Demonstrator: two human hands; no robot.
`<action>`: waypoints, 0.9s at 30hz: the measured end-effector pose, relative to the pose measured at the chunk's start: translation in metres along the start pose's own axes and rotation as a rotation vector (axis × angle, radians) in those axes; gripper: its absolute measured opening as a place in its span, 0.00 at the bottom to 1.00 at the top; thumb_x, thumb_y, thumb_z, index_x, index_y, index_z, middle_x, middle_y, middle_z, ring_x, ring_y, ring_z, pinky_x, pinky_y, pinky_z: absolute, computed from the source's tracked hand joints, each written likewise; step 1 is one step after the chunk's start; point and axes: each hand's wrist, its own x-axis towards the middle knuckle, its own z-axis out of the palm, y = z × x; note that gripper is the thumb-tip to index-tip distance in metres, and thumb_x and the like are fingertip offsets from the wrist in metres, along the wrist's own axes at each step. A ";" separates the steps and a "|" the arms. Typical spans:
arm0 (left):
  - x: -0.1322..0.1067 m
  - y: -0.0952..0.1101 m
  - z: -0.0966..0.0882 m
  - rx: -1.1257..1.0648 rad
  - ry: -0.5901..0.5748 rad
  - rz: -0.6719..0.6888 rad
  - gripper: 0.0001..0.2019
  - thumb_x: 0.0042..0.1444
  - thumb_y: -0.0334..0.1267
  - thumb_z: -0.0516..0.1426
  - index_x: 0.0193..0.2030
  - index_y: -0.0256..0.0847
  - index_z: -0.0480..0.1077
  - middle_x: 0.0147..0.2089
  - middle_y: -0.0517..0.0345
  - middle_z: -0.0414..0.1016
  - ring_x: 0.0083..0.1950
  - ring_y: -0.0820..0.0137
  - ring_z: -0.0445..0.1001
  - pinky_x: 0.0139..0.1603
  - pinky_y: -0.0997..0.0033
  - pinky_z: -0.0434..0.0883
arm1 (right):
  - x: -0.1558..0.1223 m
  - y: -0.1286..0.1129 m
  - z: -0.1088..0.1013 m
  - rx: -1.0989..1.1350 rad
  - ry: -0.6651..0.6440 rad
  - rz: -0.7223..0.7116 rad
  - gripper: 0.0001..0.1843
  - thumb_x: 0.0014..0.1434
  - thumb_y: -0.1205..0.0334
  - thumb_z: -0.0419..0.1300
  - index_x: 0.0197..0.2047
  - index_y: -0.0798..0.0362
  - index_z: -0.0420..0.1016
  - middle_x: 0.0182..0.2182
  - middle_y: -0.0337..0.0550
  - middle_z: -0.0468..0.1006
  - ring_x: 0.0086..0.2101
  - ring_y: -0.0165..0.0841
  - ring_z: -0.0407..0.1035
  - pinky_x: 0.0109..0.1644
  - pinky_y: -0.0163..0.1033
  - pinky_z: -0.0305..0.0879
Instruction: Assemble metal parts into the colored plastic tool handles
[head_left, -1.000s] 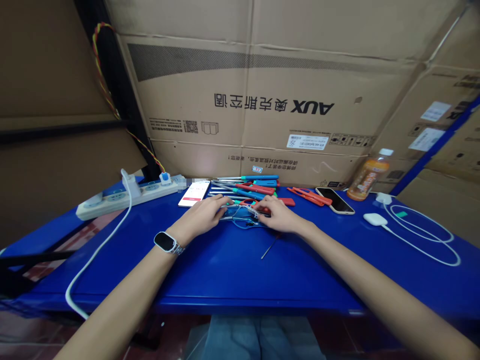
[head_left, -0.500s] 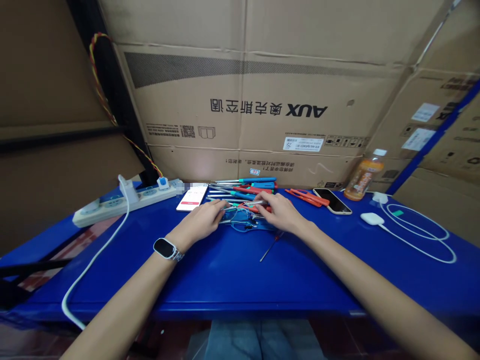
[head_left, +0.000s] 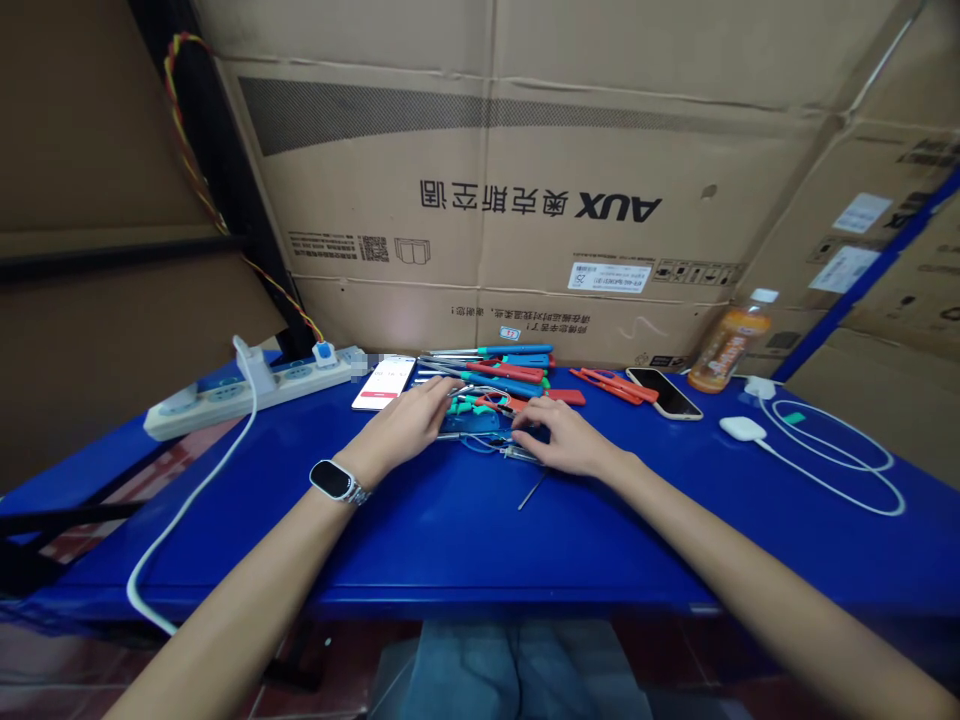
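Observation:
A pile of screwdrivers and other tools with blue, red and green handles [head_left: 517,388] lies on the blue table, partly covered by my hands. My left hand [head_left: 409,420], with a smart band [head_left: 332,480] on its wrist, reaches over the pile's left side. Its fingers are stretched out and touch the tools. My right hand [head_left: 570,436] hovers at the near right of the pile, fingers bent and thumb apart from them. Just below its thumb lies a clear-handled tool [head_left: 520,455]. A thin screwdriver shaft [head_left: 532,493] pokes out in front, its handle hidden under my right hand.
A lit phone [head_left: 384,383] and a white power strip [head_left: 247,392] are on the left. Right of the pile lie orange-handled tools [head_left: 615,386], a dark phone [head_left: 664,393], an orange drink bottle [head_left: 730,345] and a white charger [head_left: 743,429] with its cable. A cardboard wall [head_left: 360,190] stands behind.
My right hand has drawn back from the pile toward me and lowered, uncovering red and orange handles. My left hand has shifted slightly over the tools. The view has tilted a little.

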 end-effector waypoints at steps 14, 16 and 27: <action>-0.001 0.000 -0.003 -0.029 0.065 0.009 0.16 0.68 0.35 0.43 0.59 0.37 0.63 0.54 0.44 0.73 0.53 0.58 0.74 0.52 0.57 0.71 | -0.003 -0.007 -0.007 -0.045 -0.099 -0.048 0.02 0.58 0.64 0.63 0.34 0.52 0.75 0.38 0.43 0.79 0.43 0.38 0.69 0.51 0.46 0.58; -0.002 0.000 -0.005 -0.039 0.062 -0.008 0.17 0.68 0.35 0.43 0.59 0.37 0.63 0.53 0.44 0.74 0.52 0.58 0.74 0.52 0.57 0.71 | -0.002 -0.007 -0.007 -0.054 -0.107 -0.042 0.03 0.56 0.63 0.65 0.35 0.52 0.75 0.39 0.44 0.79 0.44 0.39 0.69 0.51 0.47 0.58; -0.004 -0.016 -0.003 -0.100 0.004 -0.090 0.16 0.67 0.34 0.45 0.57 0.37 0.63 0.38 0.51 0.75 0.39 0.63 0.74 0.40 0.64 0.70 | -0.005 -0.010 -0.002 0.093 -0.115 -0.024 0.05 0.51 0.67 0.63 0.34 0.52 0.76 0.35 0.41 0.80 0.36 0.34 0.72 0.45 0.40 0.64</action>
